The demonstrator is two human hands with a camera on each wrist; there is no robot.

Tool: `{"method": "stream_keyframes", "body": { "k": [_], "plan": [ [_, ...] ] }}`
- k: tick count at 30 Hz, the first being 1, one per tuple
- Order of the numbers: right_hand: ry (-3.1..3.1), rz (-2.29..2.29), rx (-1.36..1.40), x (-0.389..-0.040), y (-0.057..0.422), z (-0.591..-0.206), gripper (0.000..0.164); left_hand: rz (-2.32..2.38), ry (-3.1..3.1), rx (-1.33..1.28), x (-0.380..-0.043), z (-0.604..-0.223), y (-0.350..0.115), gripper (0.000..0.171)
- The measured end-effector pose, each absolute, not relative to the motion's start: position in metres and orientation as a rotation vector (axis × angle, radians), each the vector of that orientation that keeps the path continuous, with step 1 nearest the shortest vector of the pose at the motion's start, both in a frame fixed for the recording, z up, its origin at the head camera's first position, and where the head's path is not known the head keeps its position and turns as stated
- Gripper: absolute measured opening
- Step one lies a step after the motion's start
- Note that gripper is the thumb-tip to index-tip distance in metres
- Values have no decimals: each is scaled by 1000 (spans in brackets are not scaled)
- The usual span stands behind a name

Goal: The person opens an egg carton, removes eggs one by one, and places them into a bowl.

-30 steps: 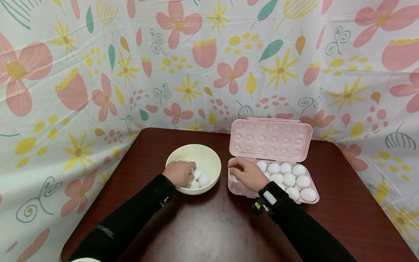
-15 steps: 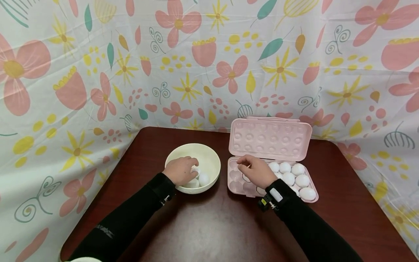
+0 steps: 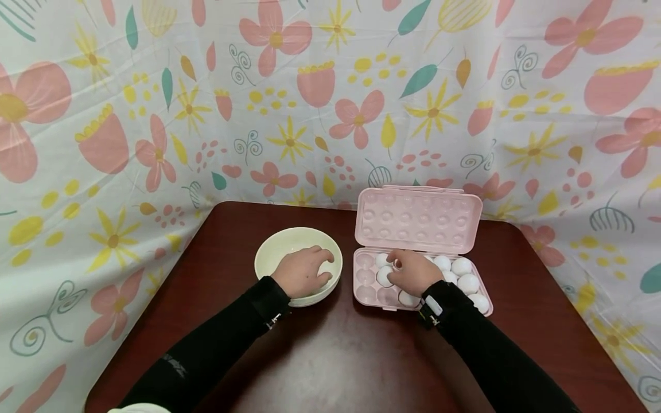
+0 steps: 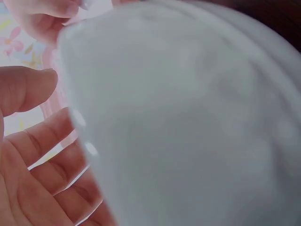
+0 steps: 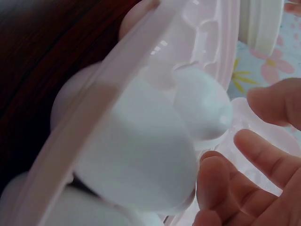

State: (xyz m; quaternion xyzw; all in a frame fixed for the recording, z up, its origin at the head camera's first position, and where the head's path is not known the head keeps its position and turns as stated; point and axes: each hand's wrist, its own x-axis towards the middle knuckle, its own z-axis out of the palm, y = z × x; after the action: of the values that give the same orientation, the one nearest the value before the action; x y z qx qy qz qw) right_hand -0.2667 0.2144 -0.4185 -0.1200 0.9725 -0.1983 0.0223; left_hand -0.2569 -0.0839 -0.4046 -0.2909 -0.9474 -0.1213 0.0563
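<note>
My left hand (image 3: 304, 272) is over the cream bowl (image 3: 276, 246), fingers apart and bent a little. In the left wrist view its thumb and fingers stand apart with nothing between them, beside the bowl's wall (image 4: 178, 117). The hand covers the part of the bowl where eggs lay. My right hand (image 3: 415, 273) is above the pink egg carton (image 3: 365, 277), thumb and index finger loosely curved. In the right wrist view its fingers (image 5: 261, 153) hold nothing and are close to white eggs (image 5: 141, 146) in their cups. Another egg (image 3: 384, 277) lies left of this hand.
The carton's lid (image 3: 418, 221) stands raised at the back. Its left-hand cups are bare, and several eggs (image 3: 468, 284) fill the right side. A brown table (image 3: 330, 355) bears everything, with a flowered cloth (image 3: 330, 143) hanging behind. A pale rim (image 3: 139, 408) shows at the bottom left.
My left hand has moved right across the bowl, and the eggs seen there earlier are now hidden. My right hand has moved right over the carton, uncovering cups and eggs on its left.
</note>
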Motion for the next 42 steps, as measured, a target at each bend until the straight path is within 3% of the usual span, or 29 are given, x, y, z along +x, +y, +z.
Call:
{"method": "stream_keyframes", "body": {
  "k": [20,34,42],
  "plan": [
    [3247,-140,-604,-270,200,-451,36,-319,-2804,-1092,-251,-405,-54,34],
    [3217,-314,-553,-266,195,-425,38,-396,-2755,-1065,-249,-402,-59,38],
    [3081,-762,-576,-259,169,-403,32,-493,-2717,-1086,-249,-401,-61,45]
  ]
}}
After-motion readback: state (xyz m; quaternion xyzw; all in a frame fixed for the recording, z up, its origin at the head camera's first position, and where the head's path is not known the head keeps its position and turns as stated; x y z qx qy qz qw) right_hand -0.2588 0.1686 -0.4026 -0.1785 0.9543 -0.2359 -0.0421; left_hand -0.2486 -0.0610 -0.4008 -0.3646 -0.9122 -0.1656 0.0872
